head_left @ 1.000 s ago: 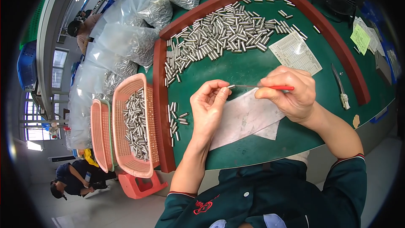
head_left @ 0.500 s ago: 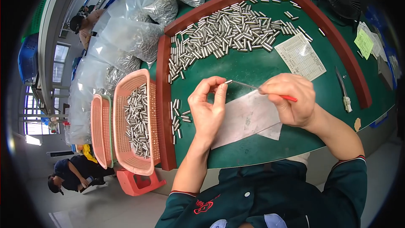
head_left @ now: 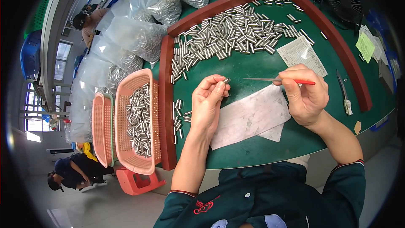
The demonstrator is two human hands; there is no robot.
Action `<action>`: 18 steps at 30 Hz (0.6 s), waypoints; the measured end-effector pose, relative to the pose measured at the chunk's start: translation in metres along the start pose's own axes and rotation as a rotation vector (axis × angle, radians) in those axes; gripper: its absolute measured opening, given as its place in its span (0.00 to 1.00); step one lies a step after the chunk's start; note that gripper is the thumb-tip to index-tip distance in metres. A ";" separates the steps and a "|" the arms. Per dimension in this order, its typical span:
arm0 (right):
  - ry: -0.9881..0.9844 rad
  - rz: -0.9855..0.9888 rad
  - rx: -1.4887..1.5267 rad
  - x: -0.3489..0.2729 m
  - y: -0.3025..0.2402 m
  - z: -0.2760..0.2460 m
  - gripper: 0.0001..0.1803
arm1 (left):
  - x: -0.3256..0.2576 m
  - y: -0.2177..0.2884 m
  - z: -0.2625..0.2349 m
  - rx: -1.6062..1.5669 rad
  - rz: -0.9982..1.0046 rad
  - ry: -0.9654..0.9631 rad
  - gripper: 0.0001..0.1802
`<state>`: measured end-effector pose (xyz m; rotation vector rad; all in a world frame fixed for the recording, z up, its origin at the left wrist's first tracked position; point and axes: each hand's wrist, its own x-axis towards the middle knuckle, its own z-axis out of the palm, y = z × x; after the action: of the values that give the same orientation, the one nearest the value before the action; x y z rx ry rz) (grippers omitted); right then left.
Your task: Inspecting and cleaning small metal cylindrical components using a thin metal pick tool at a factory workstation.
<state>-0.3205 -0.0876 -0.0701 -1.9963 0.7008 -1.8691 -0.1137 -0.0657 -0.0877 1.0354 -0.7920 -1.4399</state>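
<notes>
Between thumb and forefinger, my left hand (head_left: 207, 99) pinches a small metal cylinder (head_left: 227, 80). My right hand (head_left: 307, 95) grips a thin needle file (head_left: 270, 79) with a red handle end; its tip points left at the cylinder, a short gap apart from it. Below both hands lies a stained whitish cloth or paper sheet (head_left: 251, 116) on the green table. A heap of similar metal cylinders (head_left: 232, 31) spreads beyond my hands, and several more lie left of my left wrist.
Dark red rails (head_left: 167, 101) border the work area. At left stand a pink basket (head_left: 154, 122) of cylinders and another pink basket (head_left: 101, 126). Clear bags of cylinders (head_left: 143, 42) line the far left. A printed sheet (head_left: 303, 55), a knife-like tool (head_left: 345, 93) and a black fan (head_left: 344, 0) are at right.
My right hand has drawn the file back to the right, away from the cylinder, and turned it nearly level. The left fingers have curled in, still holding the cylinder.
</notes>
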 end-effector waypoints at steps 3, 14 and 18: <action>-0.003 0.009 0.026 0.000 0.000 0.000 0.06 | 0.000 0.000 -0.001 -0.017 -0.032 -0.013 0.06; -0.074 0.073 0.100 0.000 -0.003 0.004 0.04 | 0.005 -0.002 -0.006 -0.238 -0.112 -0.121 0.07; 0.016 0.156 0.168 -0.001 -0.004 0.001 0.03 | 0.006 -0.002 -0.008 -0.680 -0.221 -0.333 0.07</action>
<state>-0.3185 -0.0835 -0.0687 -1.7725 0.6604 -1.7921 -0.1067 -0.0710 -0.0935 0.3702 -0.3608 -1.9169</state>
